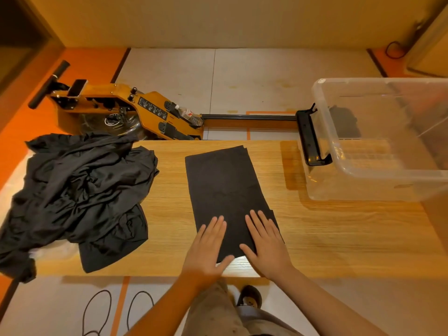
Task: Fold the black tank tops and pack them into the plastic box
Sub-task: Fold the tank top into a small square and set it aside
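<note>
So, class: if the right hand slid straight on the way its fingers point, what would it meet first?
The right hand already lies flat on the folded tank top; sliding on, it would probably cross more of that cloth, then bare table.

Bare table [315, 229] lying open between folded top [225, 187] and box [378, 185]; nothing blocking that lane. Box sitting at right far corner, mouth open upward, walls rising above tabletop. Black clip [311, 139] jutting from box's left end. Heap [77, 190] crowding left end, spilling over near and left edges. Clear strip running between heap and top.
</note>
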{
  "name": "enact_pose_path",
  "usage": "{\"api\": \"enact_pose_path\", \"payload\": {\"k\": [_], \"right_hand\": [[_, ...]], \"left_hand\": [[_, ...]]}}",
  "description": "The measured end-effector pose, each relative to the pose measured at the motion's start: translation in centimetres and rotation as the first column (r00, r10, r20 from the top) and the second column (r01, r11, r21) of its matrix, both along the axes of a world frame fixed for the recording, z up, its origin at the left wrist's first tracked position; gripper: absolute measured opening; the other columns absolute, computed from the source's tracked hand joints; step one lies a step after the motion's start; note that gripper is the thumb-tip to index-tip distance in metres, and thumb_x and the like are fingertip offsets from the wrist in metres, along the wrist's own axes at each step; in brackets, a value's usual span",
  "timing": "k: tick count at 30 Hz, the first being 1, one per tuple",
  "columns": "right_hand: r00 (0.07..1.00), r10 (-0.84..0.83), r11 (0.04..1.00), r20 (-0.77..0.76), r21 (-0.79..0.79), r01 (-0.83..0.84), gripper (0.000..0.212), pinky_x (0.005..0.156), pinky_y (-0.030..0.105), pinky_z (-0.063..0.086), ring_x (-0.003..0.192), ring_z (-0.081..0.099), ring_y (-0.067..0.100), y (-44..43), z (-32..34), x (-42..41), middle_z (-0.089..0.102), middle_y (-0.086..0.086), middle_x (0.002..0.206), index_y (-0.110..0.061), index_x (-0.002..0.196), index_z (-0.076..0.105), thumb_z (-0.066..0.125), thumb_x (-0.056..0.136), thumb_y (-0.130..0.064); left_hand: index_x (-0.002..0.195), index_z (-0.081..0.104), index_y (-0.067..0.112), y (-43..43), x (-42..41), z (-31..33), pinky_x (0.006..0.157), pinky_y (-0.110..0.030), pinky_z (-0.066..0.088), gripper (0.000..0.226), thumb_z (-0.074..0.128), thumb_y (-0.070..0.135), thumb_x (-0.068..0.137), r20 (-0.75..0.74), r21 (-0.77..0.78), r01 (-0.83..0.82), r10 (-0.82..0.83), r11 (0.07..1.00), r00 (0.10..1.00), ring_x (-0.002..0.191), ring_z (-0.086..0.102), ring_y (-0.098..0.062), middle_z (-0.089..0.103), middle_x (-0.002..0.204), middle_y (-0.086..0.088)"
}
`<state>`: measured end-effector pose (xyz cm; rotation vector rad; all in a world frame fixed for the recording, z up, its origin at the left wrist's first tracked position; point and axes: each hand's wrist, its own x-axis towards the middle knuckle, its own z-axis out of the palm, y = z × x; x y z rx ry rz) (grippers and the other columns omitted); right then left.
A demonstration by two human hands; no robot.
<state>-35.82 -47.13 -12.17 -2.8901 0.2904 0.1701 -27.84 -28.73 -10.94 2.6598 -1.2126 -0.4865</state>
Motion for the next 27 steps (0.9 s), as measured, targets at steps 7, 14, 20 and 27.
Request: {"api": "enact_pose_path", "payload": {"k": [7,14,20,27], "right_hand": [[0.992,0.114,0.993,-0.048,0.042,-0.112,0.094,0.117,0.03,-0.008,0.148,0.002,0.019,-0.8,0.3,-2.6,0.015,0.003,0.16,-0.023,0.153,0.021,0.036,0.081,-0.082],[0.975,0.22,0.976,0.005,-0.002,-0.22,0.106,0.116,0.034,0.013,0.145,0.017,0.022,0.0,-0.2,-6.7,0.029,0.006,0.156,-0.024,0.15,0.03,0.082,0.061,-0.049],[0.968,0.245,0.965,0.053,0.081,-0.249,0.085,0.099,0.026,0.04,0.138,0.029,0.01,-1.6,0.7,-7.8,0.044,-0.004,0.147,-0.027,0.139,0.049,0.085,0.061,-0.024],[0.996,-0.031,0.897,0.08,0.442,-0.007,0.036,0.105,0.017,0.037,0.121,0.045,-0.009,-3.7,2.7,-7.5,0.05,-0.025,0.13,-0.031,0.123,0.063,0.063,0.09,-0.015]], "left_hand": [[0.15,0.026,0.008,1.2,-1.9,-0.9,0.114,-0.041,0.012,0.112,0.034,0.09,0.074,0.008,0.158,0.072,-0.074,0.985,0.997,0.148,0.011,-0.023,0.027,0.157,-0.011],[0.154,0.003,0.011,3.6,-3.5,-2.1,0.117,-0.039,0.004,0.132,0.089,0.014,0.053,0.091,0.17,0.14,-0.157,0.975,0.983,0.149,-0.004,-0.023,0.037,0.152,-0.008],[0.152,-0.005,0.03,4.9,-3.9,-0.4,0.118,-0.037,-0.001,0.119,0.076,0.006,0.067,-0.031,0.146,0.179,-0.176,0.973,0.984,0.147,-0.012,-0.009,0.019,0.158,0.005],[0.124,0.049,0.051,4.2,-2.4,3.0,0.114,-0.015,0.024,0.043,0.049,0.016,0.099,-0.458,-0.228,-0.225,0.099,0.947,0.883,0.131,0.033,0.015,0.044,0.137,0.033]]}}
